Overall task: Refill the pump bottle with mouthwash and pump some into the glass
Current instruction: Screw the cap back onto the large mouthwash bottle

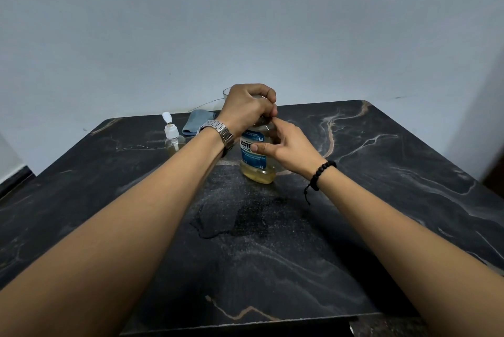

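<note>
A mouthwash bottle (256, 167) with a blue label and yellowish liquid stands upright in the middle of the dark marble table (381, 173). My left hand (245, 107) grips its top from above, fingers curled over the cap, which is hidden. My right hand (283, 148) holds the bottle's body from the right, thumb across the label. The small clear pump bottle (173, 140) with a white pump head stands to the left, holding a little yellowish liquid. The glass (227, 92) shows only as a rim behind my left hand.
A folded grey cloth (196, 123) lies at the back of the table between the pump bottle and my left wrist. A wet patch (240, 219) spreads on the table in front of the mouthwash bottle. A pale wall rises just behind the table.
</note>
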